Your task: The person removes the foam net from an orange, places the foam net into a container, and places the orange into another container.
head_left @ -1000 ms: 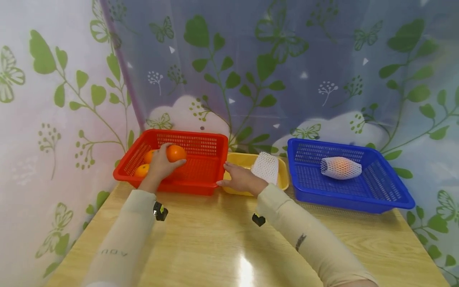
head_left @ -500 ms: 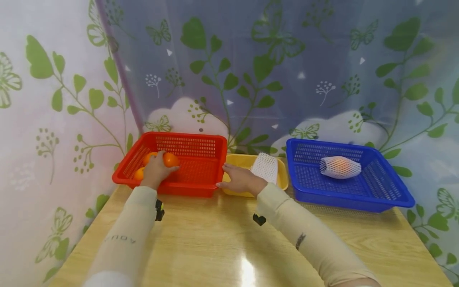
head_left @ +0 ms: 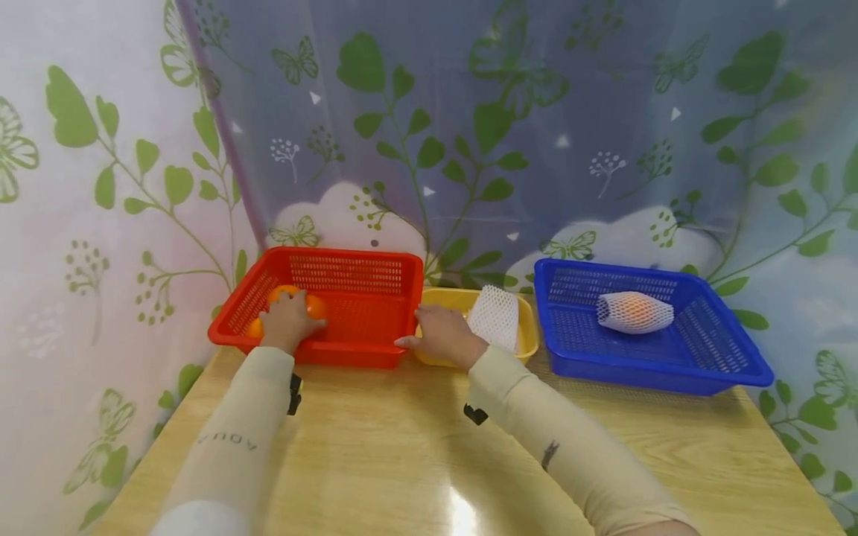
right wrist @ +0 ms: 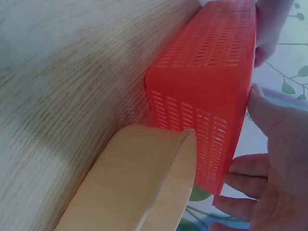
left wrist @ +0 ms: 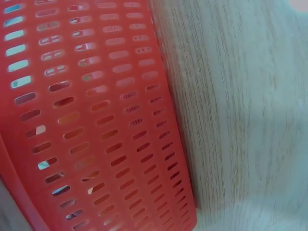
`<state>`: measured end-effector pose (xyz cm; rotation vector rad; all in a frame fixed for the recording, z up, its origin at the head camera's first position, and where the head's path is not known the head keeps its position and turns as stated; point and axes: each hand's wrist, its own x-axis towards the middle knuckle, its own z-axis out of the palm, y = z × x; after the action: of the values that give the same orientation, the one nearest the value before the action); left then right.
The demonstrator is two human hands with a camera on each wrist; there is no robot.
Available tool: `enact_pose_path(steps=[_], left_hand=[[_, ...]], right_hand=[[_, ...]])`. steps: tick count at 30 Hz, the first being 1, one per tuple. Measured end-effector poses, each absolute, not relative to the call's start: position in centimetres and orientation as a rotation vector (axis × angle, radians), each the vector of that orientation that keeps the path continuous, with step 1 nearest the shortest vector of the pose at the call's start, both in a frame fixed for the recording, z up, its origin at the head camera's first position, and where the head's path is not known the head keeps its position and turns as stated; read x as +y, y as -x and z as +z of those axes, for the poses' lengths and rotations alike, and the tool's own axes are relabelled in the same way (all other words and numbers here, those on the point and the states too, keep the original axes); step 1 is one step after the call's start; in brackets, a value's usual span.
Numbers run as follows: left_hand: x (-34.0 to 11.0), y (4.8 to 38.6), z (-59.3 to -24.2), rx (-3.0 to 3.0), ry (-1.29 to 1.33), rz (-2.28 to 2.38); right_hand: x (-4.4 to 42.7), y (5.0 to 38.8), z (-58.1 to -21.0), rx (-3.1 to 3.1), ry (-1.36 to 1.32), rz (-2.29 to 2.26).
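My left hand (head_left: 287, 320) is down inside the red basket (head_left: 362, 316), its fingers round an orange (head_left: 316, 307). Part of that orange is hidden by the hand. More oranges (head_left: 255, 327) lie beside it at the basket's left end. My right hand (head_left: 445, 333) touches the right rim of the red basket, thumb near the front corner and fingers spread along the edge in the right wrist view. Below that hand is the yellow basin (right wrist: 125, 178). Only the perforated red wall (left wrist: 106, 115) shows in the left wrist view; the left hand is hidden there.
A white foam net (head_left: 496, 316) lies in the yellow basin. To the right, a blue basket (head_left: 643, 372) holds a fruit in a white foam net (head_left: 634, 313). All stand on a wooden table (head_left: 375, 447) against a leaf-patterned curtain (head_left: 496, 149).
My left hand has moved down and left with the orange, lowering it among the other oranges in the red basket. The right hand has stayed at the rim, shifting slightly left.
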<state>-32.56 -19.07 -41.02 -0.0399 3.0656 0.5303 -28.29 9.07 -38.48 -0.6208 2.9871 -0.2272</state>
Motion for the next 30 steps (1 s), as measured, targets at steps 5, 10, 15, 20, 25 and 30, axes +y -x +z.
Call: enact_pose_path(steps=[5, 10, 15, 20, 25, 30], left_hand=[[-19.04, 32.59, -41.16, 3.019, -0.013, 0.532], [-18.81, 32.81, -41.29, 3.004, -0.055, 0.514], [-18.78, 32.78, -41.30, 2.984, -0.054, 0.503], [-18.78, 32.97, -41.39, 2.957, -0.052, 0.462], [-18.84, 33.09, -41.45, 2.924, -0.069, 0.422], [-18.96, 33.21, -41.58, 2.926, -0.100, 0.411]], right_hand=[[9.07, 28.42, -38.63, 2.979, 0.566, -0.249], [9.14, 28.54, -38.46, 2.978, 0.583, -0.221], [9.23, 28.61, -38.51, 2.947, 0.604, -0.252], [9.19, 28.81, -38.55, 2.919, 0.576, -0.291], [9.08, 29.07, -38.67, 2.912, 0.570, -0.305], [9.03, 29.24, -38.70, 2.901, 0.566, -0.298]])
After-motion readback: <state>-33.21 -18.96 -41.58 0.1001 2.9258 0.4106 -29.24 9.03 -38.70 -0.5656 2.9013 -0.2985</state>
